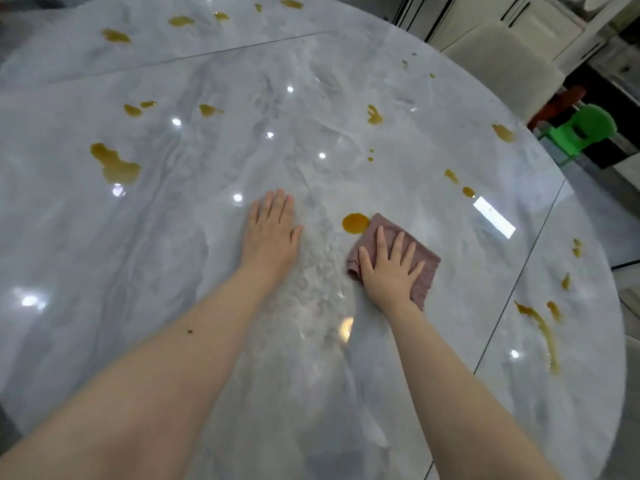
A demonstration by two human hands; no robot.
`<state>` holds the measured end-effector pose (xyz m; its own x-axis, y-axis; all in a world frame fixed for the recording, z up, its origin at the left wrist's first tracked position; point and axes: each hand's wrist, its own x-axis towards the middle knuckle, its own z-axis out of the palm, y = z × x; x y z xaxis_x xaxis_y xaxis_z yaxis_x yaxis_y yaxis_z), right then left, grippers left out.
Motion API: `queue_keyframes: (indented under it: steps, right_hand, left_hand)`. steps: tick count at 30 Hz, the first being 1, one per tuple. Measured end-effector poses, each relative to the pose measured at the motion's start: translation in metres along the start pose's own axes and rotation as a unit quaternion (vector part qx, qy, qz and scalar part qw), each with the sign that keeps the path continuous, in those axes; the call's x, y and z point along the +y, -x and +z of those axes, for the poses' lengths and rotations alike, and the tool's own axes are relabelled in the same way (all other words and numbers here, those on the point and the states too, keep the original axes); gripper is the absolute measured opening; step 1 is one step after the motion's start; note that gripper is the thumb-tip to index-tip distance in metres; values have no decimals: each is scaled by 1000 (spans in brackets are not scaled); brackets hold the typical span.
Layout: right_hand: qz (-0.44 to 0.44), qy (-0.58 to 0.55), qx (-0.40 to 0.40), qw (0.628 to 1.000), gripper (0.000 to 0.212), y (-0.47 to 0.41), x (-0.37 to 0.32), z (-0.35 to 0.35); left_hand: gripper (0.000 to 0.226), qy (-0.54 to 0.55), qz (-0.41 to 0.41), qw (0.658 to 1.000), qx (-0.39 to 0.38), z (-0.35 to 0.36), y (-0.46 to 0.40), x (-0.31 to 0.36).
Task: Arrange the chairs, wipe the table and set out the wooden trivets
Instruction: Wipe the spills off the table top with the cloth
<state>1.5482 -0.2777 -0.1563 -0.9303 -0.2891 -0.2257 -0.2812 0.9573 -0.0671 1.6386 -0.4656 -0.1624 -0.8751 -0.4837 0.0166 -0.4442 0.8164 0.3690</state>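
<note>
1. Wiping is the step in hand: the right hand (389,268) lies spread, fingers straight, pressing a folded dusty-pink cloth (424,268) flat just right of frame centre.
2. Its far corner touches a round amber spill (355,223); I'd push forward over it, then lift rather than smear.
3. The left hand (270,233) rests flat and open on the glossy grey marble-look round table (173,258), good bracing.
4. Many amber spots remain, upper left to lower right; fold to a clean face often.
</note>
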Motion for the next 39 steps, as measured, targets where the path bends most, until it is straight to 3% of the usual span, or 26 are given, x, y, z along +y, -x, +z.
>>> queue_keyframes:
  steps: [6, 12, 16, 21, 25, 29, 32, 36, 39]
  right_hand:
    - [-54, -11, -1, 998, 60, -43, -30, -7]
    - [-288, 14, -14, 957, 65, 12, -14, 4]
    - [-238, 16, -7, 971, 64, -22, 11, -8]
    - [-148, -15, 0, 989, 57, -71, -40, -9]
    - [-261, 17, 20, 965, 61, -32, -55, 3]
    - [-380, 40, -14, 924, 57, 19, 4, 8]
    - [-321, 42, -16, 946, 56, -9, 25, -5]
    - [-196, 4, 0, 981, 53, -58, -12, -10]
    - [-204, 9, 12, 979, 56, -52, -48, -3]
  left_hand:
    - [56, -12, -31, 999, 28, 8, -25, -8]
    - [54, -5, -15, 999, 49, 7, -23, -11]
    - [54, -3, -14, 999, 50, 7, -23, -10]
    - [50, -15, -4, 998, 54, 12, -24, -14]
    - [52, -21, 7, 998, 61, 12, -23, -16]
    - [51, -23, 5, 998, 54, 11, -23, -16]
    - [48, -23, 2, 999, 47, 11, -23, -15]
    - [49, -23, -1, 999, 46, 12, -21, -14]
    - [50, -26, -1, 998, 52, 12, -23, -15]
